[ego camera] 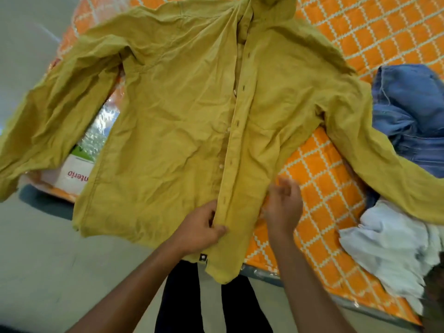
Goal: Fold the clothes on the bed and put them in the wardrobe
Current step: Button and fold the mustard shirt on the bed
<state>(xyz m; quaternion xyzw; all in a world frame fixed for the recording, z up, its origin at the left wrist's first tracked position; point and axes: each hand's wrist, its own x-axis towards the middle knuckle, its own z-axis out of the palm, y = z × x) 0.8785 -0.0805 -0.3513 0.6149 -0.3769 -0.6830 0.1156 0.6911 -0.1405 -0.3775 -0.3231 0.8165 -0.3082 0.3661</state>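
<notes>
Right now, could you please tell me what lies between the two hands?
The lower front of the shirt lies between the left hand and the right hand, in the head view.

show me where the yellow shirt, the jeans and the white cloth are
yellow shirt [182,131], head view, on a front panel beside the placket.
jeans [408,104], head view, on the middle of the crumpled denim.
white cloth [389,241], head view, on the middle of the heap.

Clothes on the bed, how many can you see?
3. A yellow-green shirt spread out in the middle, blue jeans bunched at the right, and a crumpled white garment nearer on the right. More may hide beneath them.
</notes>
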